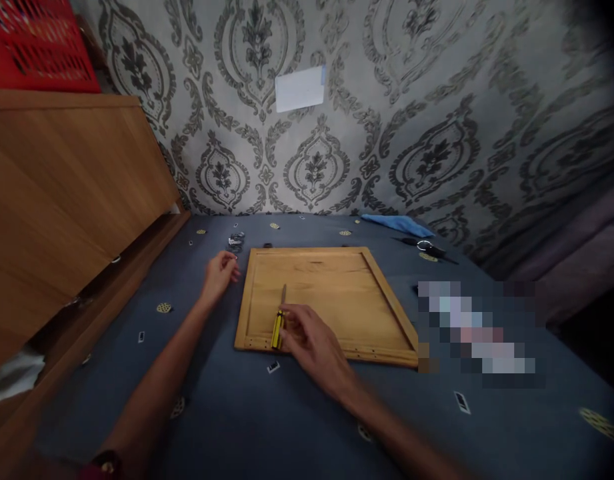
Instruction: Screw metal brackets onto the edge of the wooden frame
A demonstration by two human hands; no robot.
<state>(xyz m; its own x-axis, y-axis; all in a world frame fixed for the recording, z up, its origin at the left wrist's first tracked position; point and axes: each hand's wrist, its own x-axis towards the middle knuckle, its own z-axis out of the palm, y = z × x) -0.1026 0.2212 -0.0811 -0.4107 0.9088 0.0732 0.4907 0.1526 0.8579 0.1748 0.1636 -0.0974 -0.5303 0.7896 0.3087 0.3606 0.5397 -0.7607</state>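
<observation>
Head view, contents as I logged them from my remote station, in descending size. Wall (317,163): grey and white, dark scroll pattern. Cloth cover (237,413): dark blue, small printed motifs, spread below the wall. Cabinet (77,180): brown wood, at the left. Wooden panel (331,287): framed, flat on the cover, small holes along its near edge. Basket (41,57): red, slotted, on top of the cabinet. Paper (300,91): white, against the wall. Blue cloth (399,224): beyond the panel, to the right. Right hand (314,340): above the near part of the panel, fingers bent beside the screwdriver handle; I could not tell whether they gripped it. Left hand (220,275): just left of the panel, fingertips drawn together; I could not tell whether they pinched anything. Screwdriver (277,330): yellow and black handle, over the panel's left part, shaft toward the wall. Metal pieces (235,241): clustered just beyond the left hand.
</observation>
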